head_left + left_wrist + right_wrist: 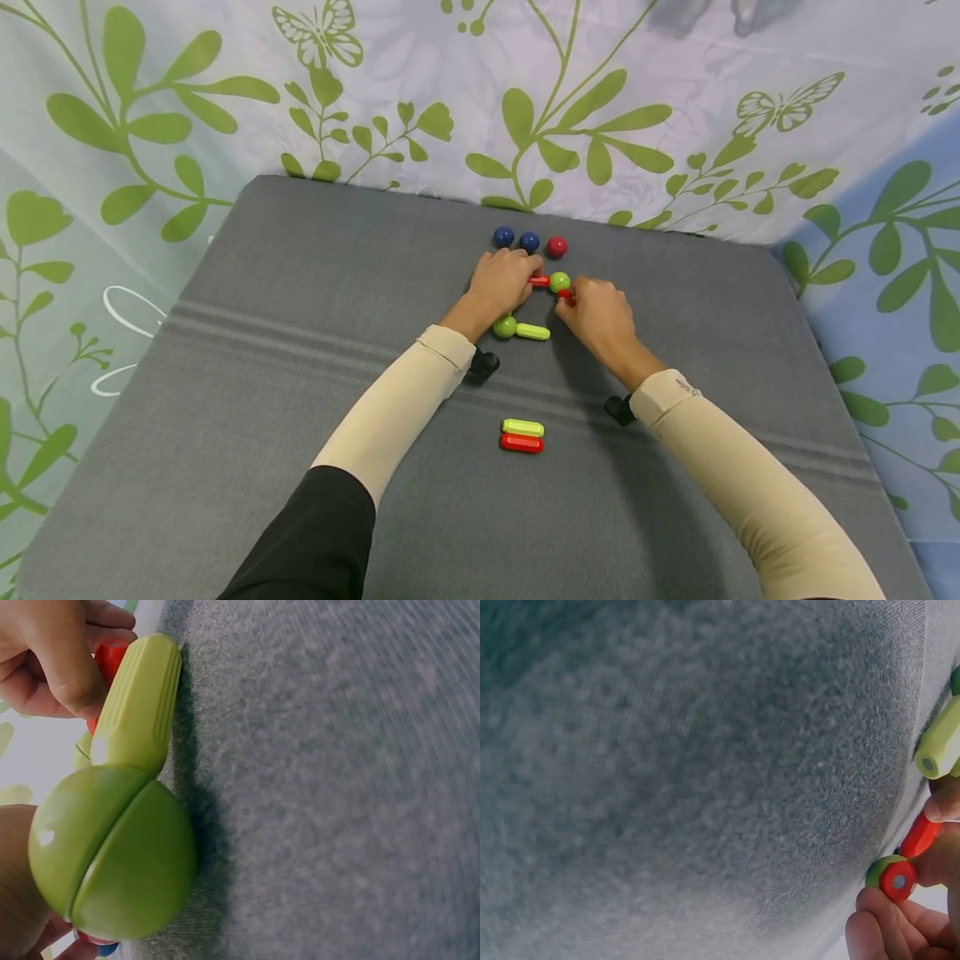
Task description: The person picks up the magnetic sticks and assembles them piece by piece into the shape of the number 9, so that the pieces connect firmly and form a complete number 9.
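Note:
My left hand [504,283] pinches a red stick [539,282] whose end meets a green ball [559,282]. From the other side, my right hand [600,315] grips a second red stick [566,296] against the same ball. The right wrist view shows the round metal end [899,881] of this right stick, held between thumb and fingers. Below my left hand lies another green ball [505,326] joined to a yellow-green stick [533,332]; this pair looms large in the left wrist view, the ball [112,851] partly covering my left hand.
Two blue balls [503,237] and a red ball [557,247] lie just beyond my hands. Closer to me, a loose yellow-green stick [522,427] and a red one [522,443] sit side by side on the grey tabletop [300,400]. A leaf-patterned curtain [420,75] hangs behind.

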The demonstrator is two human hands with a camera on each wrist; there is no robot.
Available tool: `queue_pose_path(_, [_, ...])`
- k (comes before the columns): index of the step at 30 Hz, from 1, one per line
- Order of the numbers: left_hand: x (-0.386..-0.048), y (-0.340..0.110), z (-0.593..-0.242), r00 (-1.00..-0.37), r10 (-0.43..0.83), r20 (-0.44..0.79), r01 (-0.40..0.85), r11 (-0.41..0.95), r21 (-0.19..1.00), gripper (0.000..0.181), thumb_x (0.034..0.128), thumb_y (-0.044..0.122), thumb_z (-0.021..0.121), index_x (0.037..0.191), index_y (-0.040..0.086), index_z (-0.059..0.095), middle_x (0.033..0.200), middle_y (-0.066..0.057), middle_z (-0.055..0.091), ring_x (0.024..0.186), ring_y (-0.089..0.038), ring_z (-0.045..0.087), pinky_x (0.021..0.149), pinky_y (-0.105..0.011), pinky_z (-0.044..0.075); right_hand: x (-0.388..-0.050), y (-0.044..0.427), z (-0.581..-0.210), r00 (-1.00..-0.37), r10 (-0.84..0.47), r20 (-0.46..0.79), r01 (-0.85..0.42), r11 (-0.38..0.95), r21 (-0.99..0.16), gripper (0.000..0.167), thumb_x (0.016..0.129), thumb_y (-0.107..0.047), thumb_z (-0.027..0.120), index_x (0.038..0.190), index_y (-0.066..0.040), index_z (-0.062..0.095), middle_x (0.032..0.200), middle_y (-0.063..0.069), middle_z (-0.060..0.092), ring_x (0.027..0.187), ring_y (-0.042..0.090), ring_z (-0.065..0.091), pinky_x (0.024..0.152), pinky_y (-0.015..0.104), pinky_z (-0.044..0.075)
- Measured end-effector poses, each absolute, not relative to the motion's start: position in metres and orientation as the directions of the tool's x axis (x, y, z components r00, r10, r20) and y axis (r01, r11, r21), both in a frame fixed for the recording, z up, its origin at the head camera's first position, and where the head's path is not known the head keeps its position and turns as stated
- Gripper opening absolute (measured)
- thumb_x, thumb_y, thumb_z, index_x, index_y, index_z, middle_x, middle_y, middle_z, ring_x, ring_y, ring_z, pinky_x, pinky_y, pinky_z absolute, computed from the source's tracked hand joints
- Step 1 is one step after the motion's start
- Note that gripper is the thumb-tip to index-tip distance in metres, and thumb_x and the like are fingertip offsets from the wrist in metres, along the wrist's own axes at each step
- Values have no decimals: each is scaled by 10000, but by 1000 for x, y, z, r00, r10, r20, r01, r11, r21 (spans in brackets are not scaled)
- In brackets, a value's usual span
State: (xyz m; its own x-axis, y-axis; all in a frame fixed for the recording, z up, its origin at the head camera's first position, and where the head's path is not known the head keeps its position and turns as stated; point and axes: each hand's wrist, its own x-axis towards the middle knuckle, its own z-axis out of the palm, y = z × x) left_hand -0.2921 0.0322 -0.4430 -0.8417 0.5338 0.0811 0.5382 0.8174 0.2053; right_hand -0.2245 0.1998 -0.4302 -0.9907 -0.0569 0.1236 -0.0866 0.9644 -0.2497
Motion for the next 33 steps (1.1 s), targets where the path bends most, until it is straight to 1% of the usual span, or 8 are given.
queue_pose_path(4, [-293,32,-441,-843,531,87,537,817,209,193,996,226,620,1182,249,668,1110,32,645,1003,-219,592,845,-434,477,-226,198,-429,-988,-68,140,-103,960,-259,278,877,-127,650,657,-99,483,591,35,420,498,220,446,471,363,352])
queue_pose_path(10, [-293,33,-439,-843,531,88,537,817,209,193,995,221,618,1181,245,663,1108,25,643,1003,-228,589,845,-441,483,-225,194,-427,-988,-63,141,-100,957,-271,273,876,-140,663,668,-95,491,602,36,424,506,225,454,476,367,366])
queue_pose_path(22, [-289,33,-437,-844,528,95,535,816,218,189,989,213,623,1173,235,662,1082,20,638,969,-232,588,822,-433,483,-224,192,-426,-994,-43,100,-70,954,-290,241,890,-177,682,747,-79,515,650,72,499,529,252,507,483,380,404])
queue_pose_path(25, [-288,32,-437,-842,530,96,537,812,229,210,981,231,634,1190,225,656,1101,15,635,986,-231,589,839,-435,479,-222,194,-426,-997,-33,74,-54,954,-294,233,904,-207,689,792,-59,548,664,79,517,538,255,520,488,380,416])
queue_pose_path(29, [-283,27,-435,-833,541,119,552,794,255,230,980,263,623,1199,200,653,1142,-1,622,1019,-240,574,880,-444,464,-218,198,-420,-998,-40,53,-54,957,-286,235,923,-247,702,920,-22,635,686,81,561,561,256,547,507,383,443])
queue_pose_path(31, [-279,22,-434,-820,554,142,571,778,263,224,984,282,617,1185,195,663,1137,-1,621,1009,-239,569,882,-444,465,-215,199,-416,-996,-70,53,-82,959,-271,245,921,-259,709,958,-22,660,707,75,581,579,251,554,518,384,449])
queue_pose_path(33, [-275,17,-432,-797,579,175,604,752,265,220,986,297,624,1172,193,680,1120,6,633,984,-230,583,868,-444,475,-210,200,-411,-990,-132,52,-141,962,-235,243,920,-274,714,949,-37,665,742,62,594,590,238,558,518,383,451])
